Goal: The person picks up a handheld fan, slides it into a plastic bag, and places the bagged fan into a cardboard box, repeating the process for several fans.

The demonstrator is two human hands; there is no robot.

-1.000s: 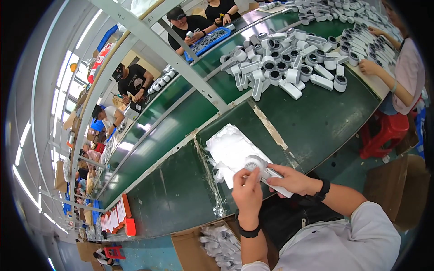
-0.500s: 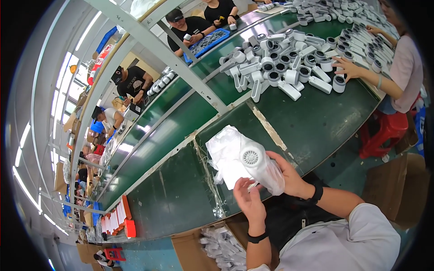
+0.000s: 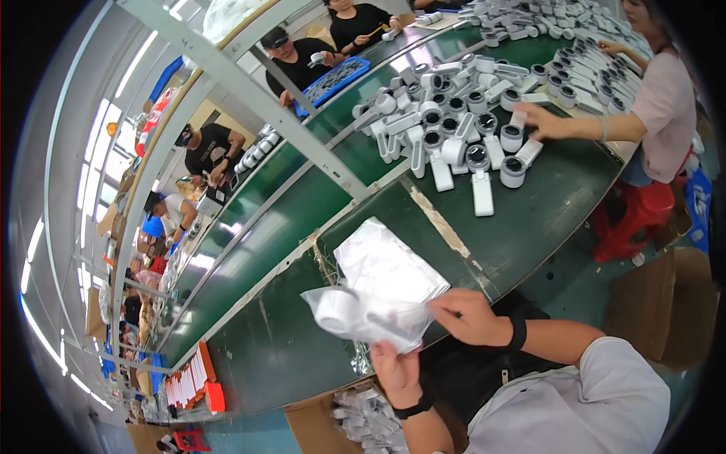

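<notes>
A white handheld fan (image 3: 338, 309) with a round head lies inside a clear plastic bag (image 3: 402, 314), held up over the near edge of the green table. My right hand (image 3: 470, 318) pinches the bag's right end between thumb and fingers. Under the lower edge of the bag, my left hand (image 3: 396, 372) is closed on the bagged fan near its handle, its fingertips partly hidden. Behind the bag, a stack of white plastic bags (image 3: 389, 261) rests on the table, partly covered by it.
A large heap of similar white fans (image 3: 446, 125) covers the far right of the table (image 3: 287, 333). A co-worker's hand (image 3: 541, 121) reaches into it. A carton (image 3: 363, 416) of bagged pieces stands below the near edge. A metal frame post (image 3: 249, 98) rises across the table.
The bagged fan has turned, its head swinging left and its grille out of sight. My right hand has shifted to the bag's end. The co-worker's hand has moved left, with fans nearer me.
</notes>
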